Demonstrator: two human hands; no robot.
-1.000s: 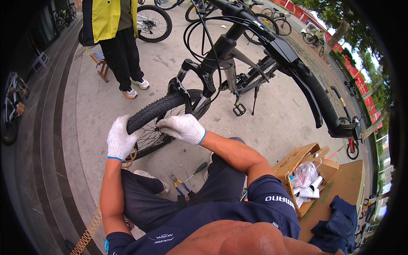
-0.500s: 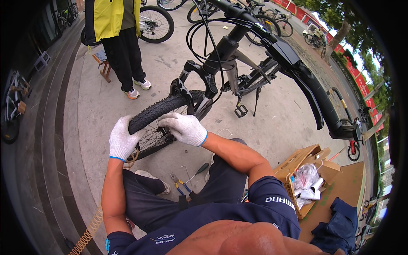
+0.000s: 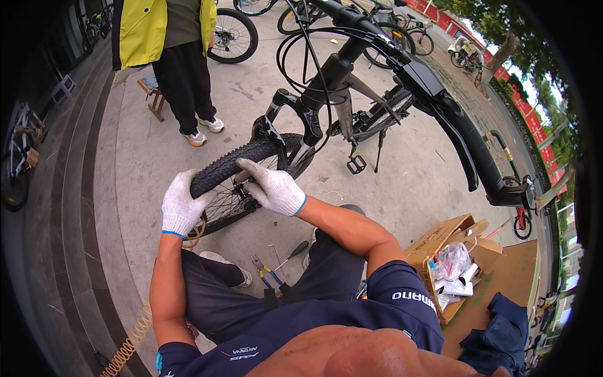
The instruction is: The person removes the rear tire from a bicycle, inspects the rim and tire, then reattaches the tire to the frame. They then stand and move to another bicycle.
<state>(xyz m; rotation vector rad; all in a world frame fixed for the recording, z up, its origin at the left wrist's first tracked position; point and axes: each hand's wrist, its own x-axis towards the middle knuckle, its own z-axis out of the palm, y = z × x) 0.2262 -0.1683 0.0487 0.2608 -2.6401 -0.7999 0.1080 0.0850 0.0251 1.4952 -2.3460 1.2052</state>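
The front wheel of a grey mountain bike (image 3: 342,107) stands between my knees, its black knobby tire (image 3: 229,166) towards me. My left hand (image 3: 183,204), in a white knit glove with a blue cuff, is closed around the tire's near left part. In a matching glove, my right hand (image 3: 274,190) is beside the tire's right side. Its index finger is stretched out to the tire's edge; the other fingers are bent below, over the spokes, apart from the index. A tan hose loop (image 3: 196,234) hangs under my left hand, by the rim.
Between my feet lie pliers (image 3: 269,270) and a screwdriver (image 3: 298,250). At right stands an open cardboard box (image 3: 433,251) with plastic packing. A coiled hose (image 3: 129,345) runs at lower left. Ahead stands a person in a yellow jacket (image 3: 139,38), near a small wooden stool (image 3: 154,103).
My right hand's index finger has lifted and stretched out onto the tire's edge, apart from the other fingers. My left hand has stayed on the tire. The person in yellow has shifted slightly.
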